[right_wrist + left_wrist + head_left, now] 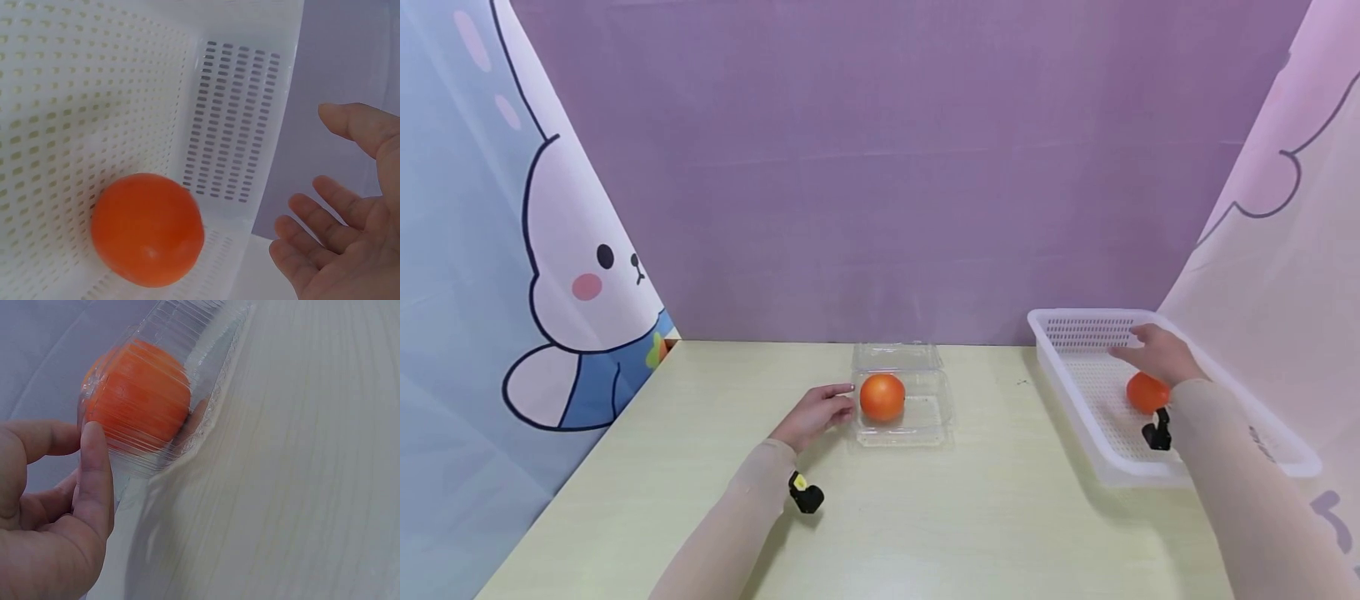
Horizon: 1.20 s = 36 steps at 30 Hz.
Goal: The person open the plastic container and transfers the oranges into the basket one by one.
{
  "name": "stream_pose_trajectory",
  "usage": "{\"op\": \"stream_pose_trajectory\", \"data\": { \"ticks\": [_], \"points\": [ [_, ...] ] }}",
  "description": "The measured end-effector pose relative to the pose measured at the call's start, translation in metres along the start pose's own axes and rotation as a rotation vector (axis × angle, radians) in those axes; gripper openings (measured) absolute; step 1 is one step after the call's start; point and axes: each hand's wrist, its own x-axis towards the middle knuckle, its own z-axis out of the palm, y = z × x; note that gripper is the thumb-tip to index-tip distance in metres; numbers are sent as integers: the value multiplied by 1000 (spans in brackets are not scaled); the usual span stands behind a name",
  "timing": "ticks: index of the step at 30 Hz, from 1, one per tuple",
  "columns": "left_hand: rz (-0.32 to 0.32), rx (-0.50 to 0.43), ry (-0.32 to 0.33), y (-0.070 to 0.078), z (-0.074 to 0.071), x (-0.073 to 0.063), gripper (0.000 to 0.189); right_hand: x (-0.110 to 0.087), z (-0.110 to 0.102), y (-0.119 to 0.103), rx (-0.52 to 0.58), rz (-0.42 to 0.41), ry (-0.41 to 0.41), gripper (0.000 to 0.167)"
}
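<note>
Operator: What is the head view showing?

Spotter: A clear plastic box (901, 437) is standing on the table (970, 525), with an orange fruit (882, 397) sitting in its left part. Its lid (897, 357) is standing open behind. Your left hand (814, 417) is lying at the box's left edge. Your right hand (1163, 354) is hovering well to the right of the box, above a white basket (1142, 472) where a second fruit (1147, 392) is lying.

Operator: And the left wrist view?

Spotter: Your fingertips (94, 434) are lying by the box's plastic, next to the boxed fruit. Whether they are pinching it or only touching, I cannot tell.

Operator: The right wrist view?

Spotter: Your right fingers are spreading loosely, thumb (344, 120) well apart, gripping nothing. The second fruit is resting in the basket, right of the box, apart from your hand.

Operator: How far along is that?

Spotter: I am judging it partway: one fruit is already sitting inside the box, the other is still waiting right of it, and nothing is covering the box.
</note>
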Motion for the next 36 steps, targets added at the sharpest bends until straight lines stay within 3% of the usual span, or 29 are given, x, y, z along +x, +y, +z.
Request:
{"op": "stream_pose_trajectory", "data": {
  "ticks": [15, 22, 36],
  "points": [
    [3, 2, -7, 2, 1, -1, 44, 0, -4, -28, 2, -83, 12, 87],
    [1, -2, -7, 2, 1, 0, 44, 2, -5, -40, -2, -75, -16, 89],
    [8, 8, -18, 2, 0, -2, 45, 4, -3, -60, 33, -139, -13, 86]
  ]
}}
